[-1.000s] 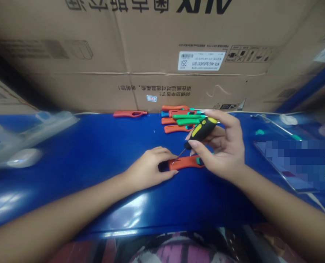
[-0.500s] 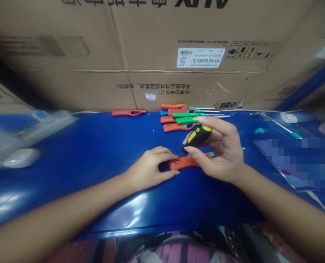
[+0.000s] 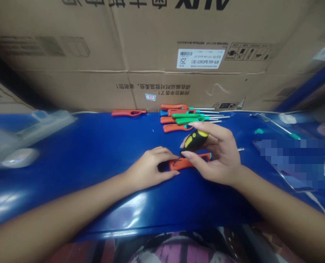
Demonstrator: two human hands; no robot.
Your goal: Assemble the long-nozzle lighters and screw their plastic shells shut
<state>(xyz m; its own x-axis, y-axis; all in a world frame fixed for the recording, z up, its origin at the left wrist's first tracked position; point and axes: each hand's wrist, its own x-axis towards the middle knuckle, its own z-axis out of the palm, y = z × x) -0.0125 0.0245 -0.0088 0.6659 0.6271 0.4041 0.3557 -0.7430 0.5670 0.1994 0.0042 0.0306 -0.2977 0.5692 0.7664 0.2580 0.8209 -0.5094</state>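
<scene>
An orange long-nosed lighter (image 3: pixel 188 162) lies on the blue table, its metal nozzle emerging beyond my right hand. My left hand (image 3: pixel 151 166) grips the handle end between thumb and fingers. In my right hand (image 3: pixel 219 155) is a black and yellow screwdriver (image 3: pixel 194 141), held tilted with its tip down at the lighter's handle, near the left end. Part of the lighter is hidden behind my right thumb. Just beyond lies a pile of lighters (image 3: pixel 177 128) in orange, green and blue, several with metal nozzles pointing right.
A red lighter body (image 3: pixel 128 113) lies alone against a large cardboard box (image 3: pixel 96 84) at the back. On the right are a phone (image 3: pixel 283 164) with a white cable and a loose metal rod (image 3: pixel 284 128). Clear plastic packaging (image 3: pixel 49 126) and a white mouse-like object (image 3: pixel 21 158) are on the left.
My right hand and the screwdriver have shifted slightly left and down, the handle leaning lower. The left hand and the lighter's handle end stay in place.
</scene>
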